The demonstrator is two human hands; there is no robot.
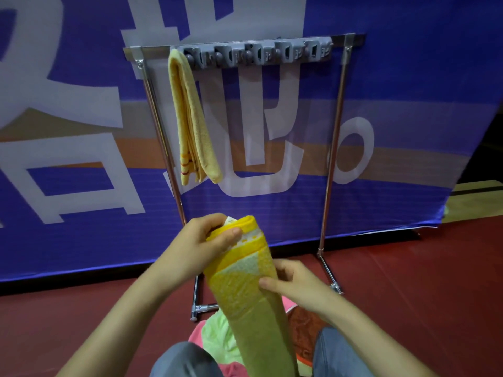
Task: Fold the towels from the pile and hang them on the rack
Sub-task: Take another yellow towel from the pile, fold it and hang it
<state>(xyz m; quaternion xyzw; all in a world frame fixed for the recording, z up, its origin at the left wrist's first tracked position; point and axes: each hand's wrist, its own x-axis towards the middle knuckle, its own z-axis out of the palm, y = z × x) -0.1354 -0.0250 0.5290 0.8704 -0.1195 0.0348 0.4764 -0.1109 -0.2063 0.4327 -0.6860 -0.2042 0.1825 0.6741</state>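
A folded yellow towel (246,292) with a white patterned band stands upright in front of me. My left hand (201,240) grips its top end, thumb pressed on the front. Lower down, my right hand (296,284) holds its right edge with the thumb across the cloth. Behind stands a metal rack (336,126) with a grey hook strip (258,54) on its top bar. One folded pale-yellow towel (190,118) hangs over the left end of that bar. The pile (217,336) of green, pink and red towels lies on the floor between my knees.
A blue banner (81,159) with large white characters covers the wall behind the rack. The floor (422,281) is dark red. The rack's feet (201,308) rest just beyond the pile. My knees in grey trousers (340,355) frame the bottom of the view.
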